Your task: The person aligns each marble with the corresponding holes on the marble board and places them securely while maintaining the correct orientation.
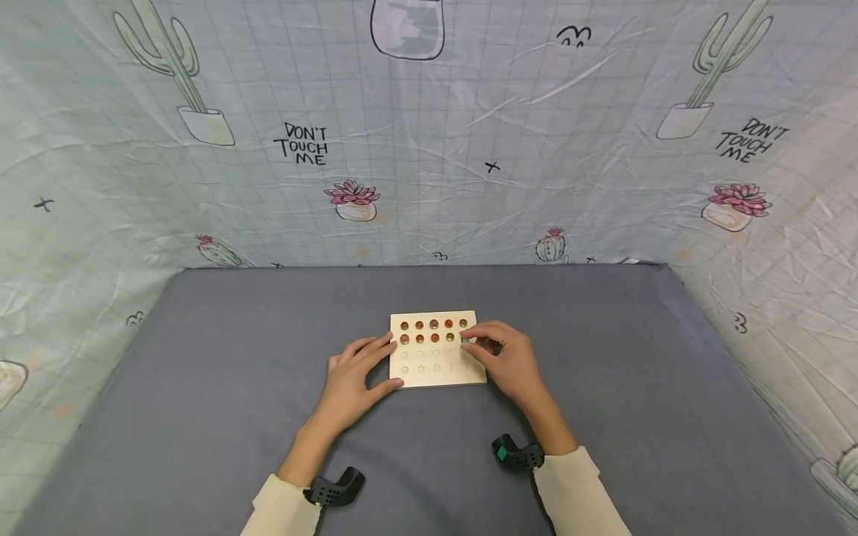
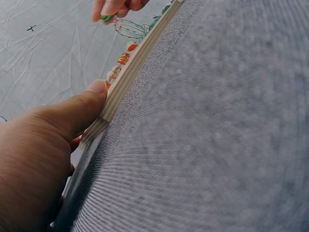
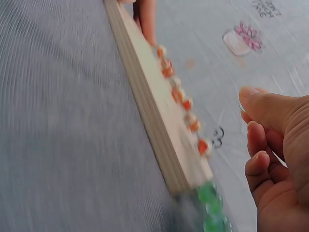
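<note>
A pale wooden board (image 1: 422, 380) with rows of round hollows lies on the grey cloth. Orange-and-white marbles (image 1: 434, 338) sit in its two far rows; the near hollows show no marbles. My left hand (image 1: 355, 380) rests along the board's left side, fingers extended on the edge and thumb at the near corner. Over the right side, my right hand (image 1: 512, 361) pinches a green marble (image 2: 106, 18) between thumb and forefinger. More green marbles (image 3: 212, 208) lie just beyond the board's right edge, partly hidden by that hand in the head view.
Grey cloth (image 1: 255, 402) covers the table around the board. Behind and at both sides hangs a pale curtain (image 1: 429, 149) printed with cacti. Each wrist wears a black camera band, the left one (image 1: 335, 487) and the right one (image 1: 518, 452).
</note>
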